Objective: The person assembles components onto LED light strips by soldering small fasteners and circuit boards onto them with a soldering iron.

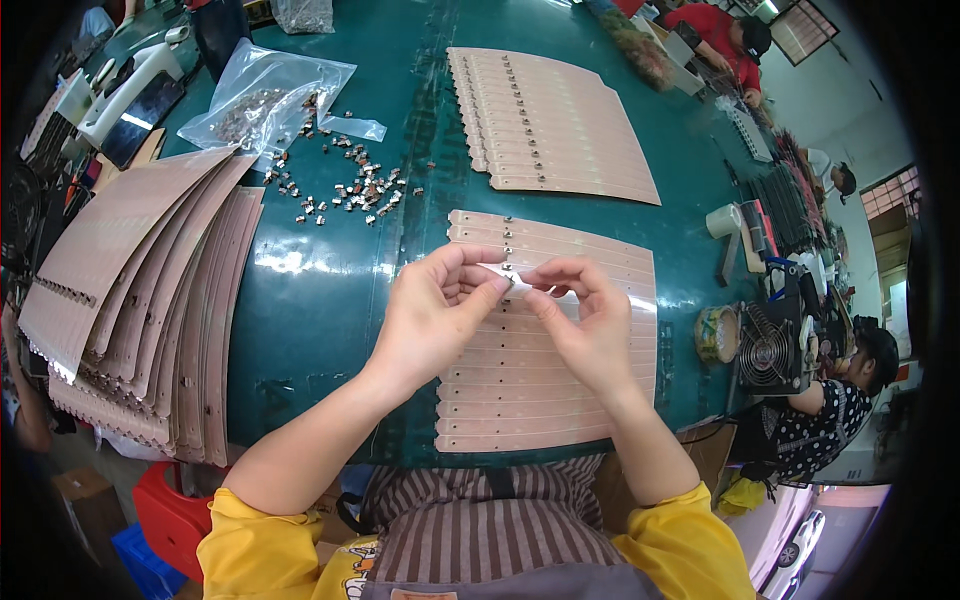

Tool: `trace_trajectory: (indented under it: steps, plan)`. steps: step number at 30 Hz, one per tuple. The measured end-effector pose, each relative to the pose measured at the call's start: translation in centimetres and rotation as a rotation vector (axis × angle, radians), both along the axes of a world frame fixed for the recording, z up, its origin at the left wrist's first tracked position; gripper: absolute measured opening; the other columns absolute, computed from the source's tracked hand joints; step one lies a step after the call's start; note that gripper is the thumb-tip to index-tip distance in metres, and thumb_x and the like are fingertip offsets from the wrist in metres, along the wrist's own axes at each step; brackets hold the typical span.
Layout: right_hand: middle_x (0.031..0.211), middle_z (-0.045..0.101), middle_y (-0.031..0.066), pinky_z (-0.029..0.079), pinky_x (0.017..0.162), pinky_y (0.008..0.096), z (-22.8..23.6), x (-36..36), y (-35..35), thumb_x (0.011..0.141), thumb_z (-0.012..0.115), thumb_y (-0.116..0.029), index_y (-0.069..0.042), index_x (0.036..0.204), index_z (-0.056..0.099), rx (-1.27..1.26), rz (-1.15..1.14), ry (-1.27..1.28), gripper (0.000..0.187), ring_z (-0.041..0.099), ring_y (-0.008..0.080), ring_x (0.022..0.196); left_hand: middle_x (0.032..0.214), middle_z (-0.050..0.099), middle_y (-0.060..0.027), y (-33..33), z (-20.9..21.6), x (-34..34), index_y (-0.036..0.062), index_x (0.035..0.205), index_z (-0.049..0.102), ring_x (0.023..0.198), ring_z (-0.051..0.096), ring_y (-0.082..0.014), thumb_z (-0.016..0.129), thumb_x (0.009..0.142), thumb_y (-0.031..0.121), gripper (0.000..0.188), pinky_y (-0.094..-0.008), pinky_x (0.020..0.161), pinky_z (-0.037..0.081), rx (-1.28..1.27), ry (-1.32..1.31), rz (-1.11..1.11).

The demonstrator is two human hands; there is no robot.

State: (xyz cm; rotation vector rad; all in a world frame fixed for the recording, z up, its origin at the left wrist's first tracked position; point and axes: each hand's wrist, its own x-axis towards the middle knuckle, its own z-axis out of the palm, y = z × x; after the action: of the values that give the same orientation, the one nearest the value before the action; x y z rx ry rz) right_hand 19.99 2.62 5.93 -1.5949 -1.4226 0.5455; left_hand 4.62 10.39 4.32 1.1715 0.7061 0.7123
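Directly in front of me lies a brownish-pink strip panel [560,370] with a column of small holes, some of them fitted with small metal parts along the upper rows. My left hand [425,310] is closed over that column, its thumb and fingers pinching a small metal part [511,281]. Facing it, my right hand [590,320] is also closed, thumb and forefinger pressed together beside the same spot. Something white shows between the fingertips; I cannot make out what the right fingers hold. Small loose metal parts [370,190] are scattered on the green table [330,340] at the upper left.
A clear plastic bag [270,95] of metal parts lies beyond the loose ones. Stacked panels [150,270] rise at the left; another panel [550,125] with fitted parts lies farther off. A fan [765,350] and round tub [716,333] stand right, near a seated person [835,420].
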Motion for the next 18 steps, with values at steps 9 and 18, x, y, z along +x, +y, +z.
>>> trace_trajectory:
  steps: [9,18]
  plan:
    - [0.084,0.064,0.0056,0.047,0.073,0.0248,0.2,0.0,-0.3,0.075,0.068,0.000,-0.001,0.086,0.059,-0.049,0.041,0.185,0.014,0.061,0.0121,0.080,0.088,0.066,-0.0114,0.1,0.5,-0.6,-0.0018,0.096,0.063,0.076,0.064,-0.0161,0.062,0.079,0.001,0.017,-0.0270,0.067,0.051,0.334,0.216,-0.084]
    - [0.083,0.064,0.0078,0.053,0.073,0.0264,-1.4,0.1,-1.1,0.074,0.066,0.002,0.002,0.085,0.060,-0.101,0.042,0.005,0.012,0.064,0.0154,0.079,0.080,0.058,-0.0106,6.0,-2.1,-2.3,0.0036,0.081,0.065,0.080,0.053,-0.0286,0.071,0.071,0.011,0.014,-0.0378,0.071,0.043,1.085,0.772,0.600]
